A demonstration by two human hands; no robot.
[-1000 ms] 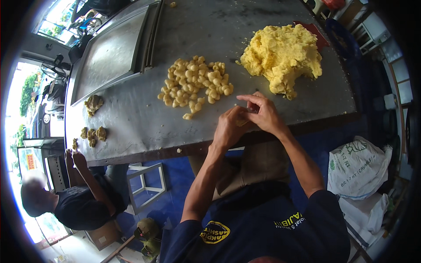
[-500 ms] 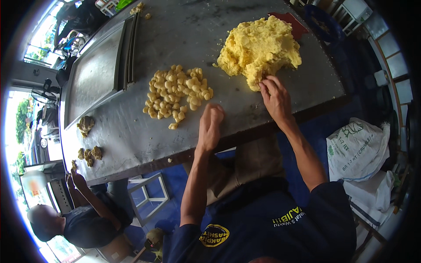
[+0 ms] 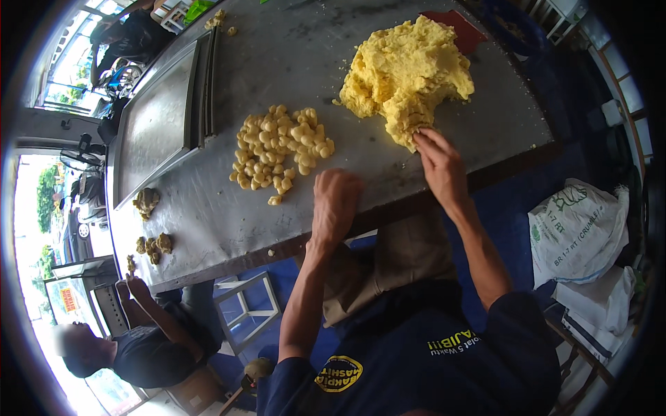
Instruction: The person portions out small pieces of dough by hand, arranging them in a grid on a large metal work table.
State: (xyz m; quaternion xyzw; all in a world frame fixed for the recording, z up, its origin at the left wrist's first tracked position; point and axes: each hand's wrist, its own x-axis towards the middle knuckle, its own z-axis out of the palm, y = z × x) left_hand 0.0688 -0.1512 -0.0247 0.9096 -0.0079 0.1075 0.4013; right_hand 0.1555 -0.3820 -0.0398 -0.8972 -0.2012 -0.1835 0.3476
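Observation:
A large crumbly heap of yellow mash point(image 3: 409, 69) lies on the metal-topped table point(image 3: 291, 62). My right hand point(image 3: 442, 170) reaches to its near edge, fingertips and thumb pinched into the mash. My left hand point(image 3: 336, 204) is curled closed above the table's front edge, below and to the right of a cluster of small, round, pale dough balls point(image 3: 274, 145). Whatever lies inside its fingers is hidden.
Stacked metal trays point(image 3: 159, 114) lie on the table's left. Brownish dough lumps point(image 3: 154, 246) sit near the left end, by a seated co-worker point(image 3: 149, 350). A red sheet point(image 3: 458, 31) shows behind the mash. A white stool point(image 3: 246, 308) and white sacks point(image 3: 579, 232) stand off the table.
My left hand has turned, its knuckles now facing up more, still closed. My right hand has slid slightly nearer to me along the mash's edge. The whole view has shifted a little.

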